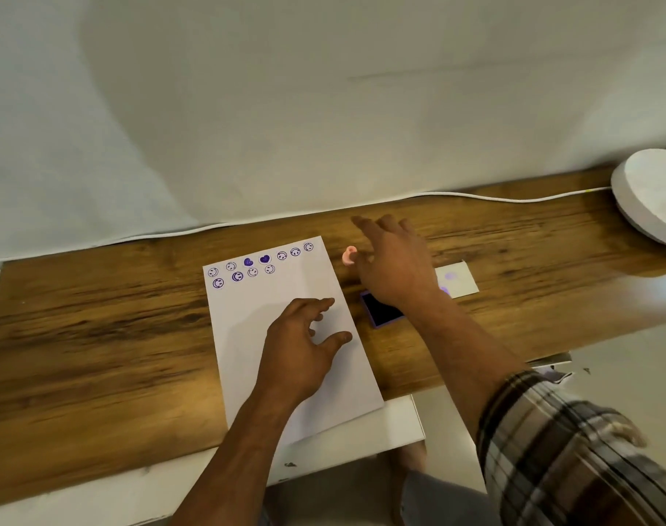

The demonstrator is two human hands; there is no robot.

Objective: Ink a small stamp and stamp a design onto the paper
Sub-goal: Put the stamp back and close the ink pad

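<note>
- Wooden table [96, 317] holds the white paper [286, 324], with purple smiley faces and hearts stamped along its far edge.
- Left hand [305, 347] lies spread on the paper, likely to keep it from sliding.
- Right hand [392, 260], fingers spread and holding nothing, reaches near the small pink stamp [349, 256], just beside the paper.
- Dark ink pad [381, 311] sits close, easy to dab.
- No words to read anywhere.

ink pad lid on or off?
Off. The purple-framed ink pad shows its bare dark ink surface, partly hidden under the right hand's wrist. No lid identifiable in view.
</note>
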